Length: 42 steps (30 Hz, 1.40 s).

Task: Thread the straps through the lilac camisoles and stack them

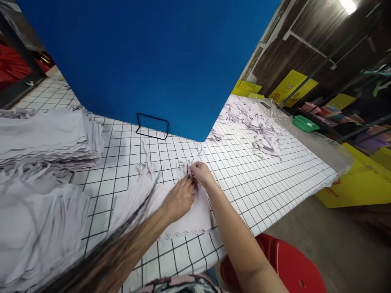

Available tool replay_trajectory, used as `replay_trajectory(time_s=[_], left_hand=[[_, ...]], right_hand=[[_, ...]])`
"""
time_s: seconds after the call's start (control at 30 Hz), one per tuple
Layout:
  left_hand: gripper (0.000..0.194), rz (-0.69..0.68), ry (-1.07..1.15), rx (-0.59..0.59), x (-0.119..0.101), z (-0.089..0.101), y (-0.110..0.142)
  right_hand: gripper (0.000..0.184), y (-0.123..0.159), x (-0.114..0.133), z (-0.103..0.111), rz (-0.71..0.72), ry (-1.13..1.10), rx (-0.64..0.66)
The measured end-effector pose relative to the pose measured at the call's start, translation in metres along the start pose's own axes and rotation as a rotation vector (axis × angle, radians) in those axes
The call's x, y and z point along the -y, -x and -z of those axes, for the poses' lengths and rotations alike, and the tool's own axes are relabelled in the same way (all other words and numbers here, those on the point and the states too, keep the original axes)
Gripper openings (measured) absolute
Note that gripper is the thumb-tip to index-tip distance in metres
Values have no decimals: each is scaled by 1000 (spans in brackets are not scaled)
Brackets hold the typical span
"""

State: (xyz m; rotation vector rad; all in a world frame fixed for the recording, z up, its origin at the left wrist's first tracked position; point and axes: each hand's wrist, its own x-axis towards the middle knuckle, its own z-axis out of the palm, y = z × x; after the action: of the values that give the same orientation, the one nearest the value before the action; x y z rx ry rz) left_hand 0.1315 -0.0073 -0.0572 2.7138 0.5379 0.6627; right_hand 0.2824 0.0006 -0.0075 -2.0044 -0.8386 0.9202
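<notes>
A pale lilac-white strappy camisole (195,215) lies on the checked tablecloth in front of me, its scalloped hem towards me. My left hand (180,198) rests on its upper part, fingers stretched out over the cloth just below the thin straps. Close beside those fingertips, my right hand (200,171) pinches one of the straps (182,166) at the top edge. More of the same pale fabric (130,199) spreads out to the left, partly covered by a lock of dark hair and my left forearm.
Stacks of pale garments (39,134) stand at the left. A large blue panel (146,61) hangs over the far table, with a black wire frame (152,127) at its lower edge. Pale scraps (247,116) lie back right. A red stool (293,264) and yellow boxes (357,179) stand right.
</notes>
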Motion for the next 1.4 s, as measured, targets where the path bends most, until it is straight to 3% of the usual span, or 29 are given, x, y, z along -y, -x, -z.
replay_trajectory(time_s=[0.17, 0.33, 0.5, 0.6, 0.8, 1.0, 1.17, 1.4], left_hand=[[42, 12, -27, 4, 1, -3, 0], [41, 30, -47, 46, -1, -1, 0], [41, 30, 8, 24, -3, 3, -1], [41, 27, 27, 12, -3, 4, -1], [41, 28, 7, 24, -4, 6, -2], [43, 48, 2, 57, -5, 8, -3], [42, 30, -36, 64, -4, 6, -3], [45, 27, -81, 104, -2, 3, -1]], right_hand=[[16, -19, 11, 8, -68, -259, 42], [23, -22, 13, 13, -105, -310, 62], [33, -1, 0, 13, -52, -183, 73], [29, 4, -7, 9, 35, 33, 53], [22, -11, -2, -4, 151, 264, -91], [8, -29, 9, -8, 151, 309, -82], [7, -48, 15, -7, 67, 201, -47], [6, -60, 31, -5, 40, -153, 96]])
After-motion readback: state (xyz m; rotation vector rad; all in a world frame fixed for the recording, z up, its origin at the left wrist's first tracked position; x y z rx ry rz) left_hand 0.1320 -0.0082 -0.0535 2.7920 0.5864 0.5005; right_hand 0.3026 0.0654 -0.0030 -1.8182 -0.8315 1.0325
